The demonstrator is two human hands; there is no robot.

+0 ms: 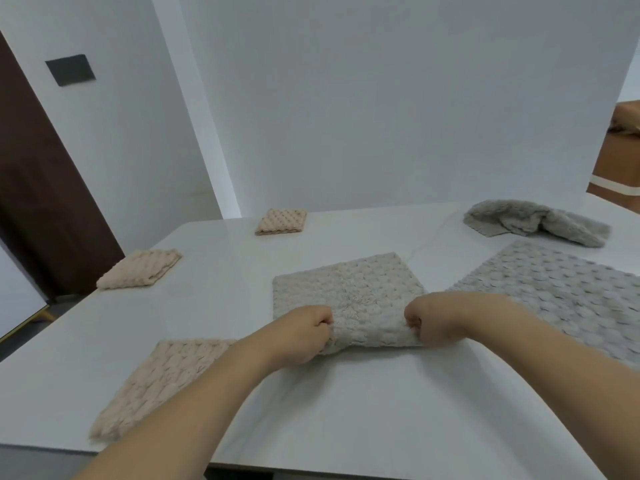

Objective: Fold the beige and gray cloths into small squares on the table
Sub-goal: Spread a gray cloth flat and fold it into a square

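A light gray bubble-textured cloth (349, 289) lies at the middle of the white table (346, 410). My left hand (301, 336) pinches its near left corner and my right hand (440, 318) pinches its near right corner, lifting the near edge slightly off the table. A larger gray cloth (561, 292) lies flat to the right. Another gray cloth (533, 223) sits crumpled at the far right. A beige cloth (162, 379) lies flat near the front left, partly under my left forearm. Two beige cloths folded into small squares rest at the left (138, 268) and far centre (281, 221).
The table's left edge runs close to the beige folded square. A white wall stands behind the table. A brown cardboard box (616, 157) is at the far right beyond the table, and a dark door (38, 188) at the left.
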